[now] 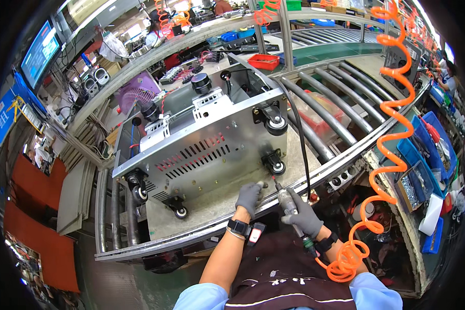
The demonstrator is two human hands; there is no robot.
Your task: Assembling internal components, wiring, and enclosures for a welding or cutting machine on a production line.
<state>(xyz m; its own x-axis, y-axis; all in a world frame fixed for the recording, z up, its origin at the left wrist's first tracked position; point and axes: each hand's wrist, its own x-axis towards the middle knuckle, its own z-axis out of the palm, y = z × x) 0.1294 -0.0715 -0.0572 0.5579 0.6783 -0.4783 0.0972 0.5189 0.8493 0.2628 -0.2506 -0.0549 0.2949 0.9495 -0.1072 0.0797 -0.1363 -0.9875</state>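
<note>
My right hand (304,217), in a grey glove, grips an air screwdriver (288,202) whose bit points up toward the chassis. An orange coiled hose (349,253) runs from the tool's lower end. My left hand (249,199), gloved too, is closed just left of the bit, fingertips together; anything between them is too small to make out. Beyond both hands a grey sheet-metal chassis (196,160) rests tilted on its side on a board (212,212). Casters, such as the one at its lower right (275,164), are fixed to the face toward me.
Conveyor rollers (330,111) run off to the right behind the chassis. A black cable (299,134) hangs beside it. Blue bins (418,186) with small hardware stand at the right. A red tray (264,62) lies behind, and a screen (40,51) hangs at far left.
</note>
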